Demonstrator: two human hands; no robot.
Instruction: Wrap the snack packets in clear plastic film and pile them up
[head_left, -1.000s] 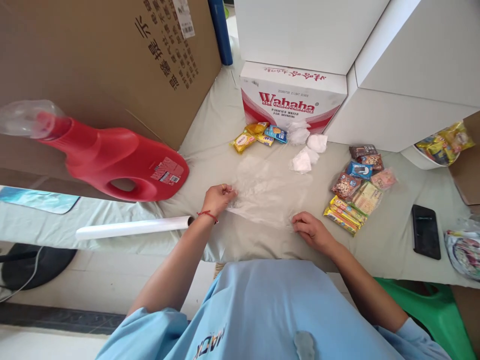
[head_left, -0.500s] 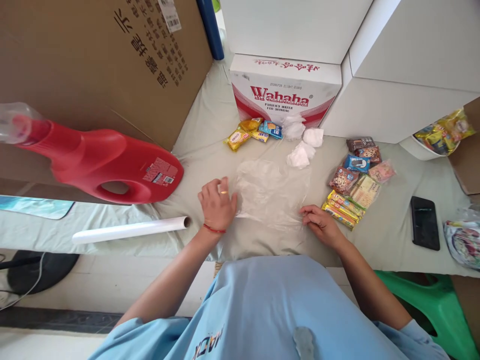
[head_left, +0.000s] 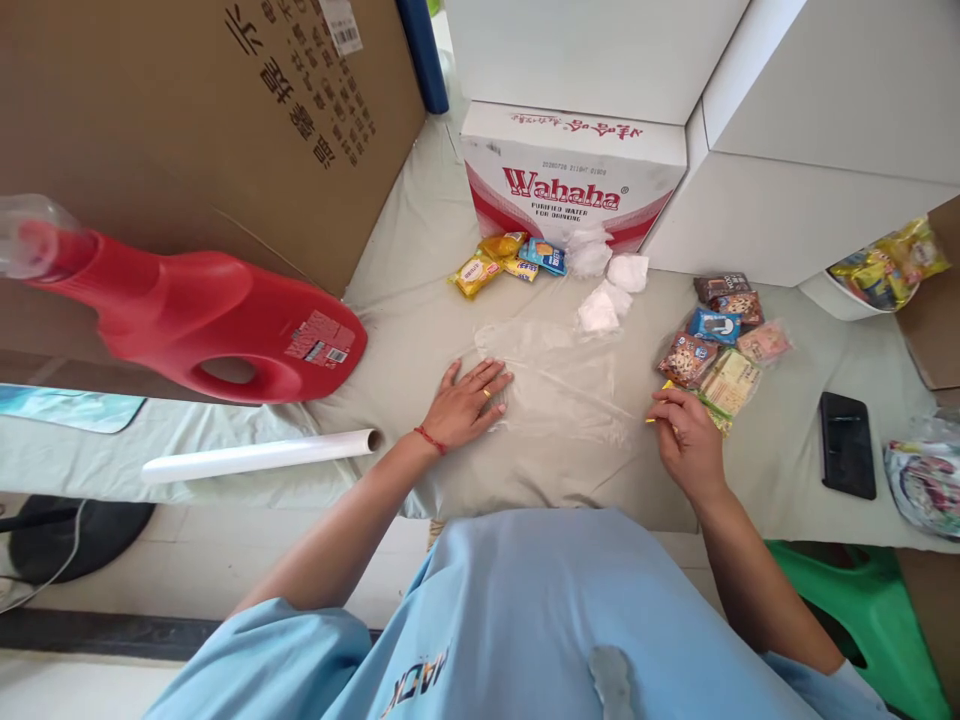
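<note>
A thin sheet of clear plastic film (head_left: 559, 385) lies nearly flat on the cloth in front of me. My left hand (head_left: 469, 400) rests on its left edge, palm down with fingers spread. To the right, my right hand (head_left: 686, 435) is curled over slim yellow snack packets (head_left: 670, 386), thumb and fingers drawn together on them. The hand hides most of these packets. Just beyond it lie a pale green wafer packet (head_left: 729, 382), brown cookie packets (head_left: 687, 359), a blue packet (head_left: 715, 326) and a pink packet (head_left: 765, 341).
White crumpled packets (head_left: 600, 308) and yellow snack packets (head_left: 475, 273) lie before a Wahaha carton (head_left: 574, 185). At left are a red jug (head_left: 225, 325) and a white roll (head_left: 259, 457). A phone (head_left: 847, 445) and a bowl of snacks (head_left: 859, 292) are at right.
My left hand has moved right and flattened onto the film. My right hand has left the film's right edge and moved right onto the yellow snack packets. The film lies flatter.
</note>
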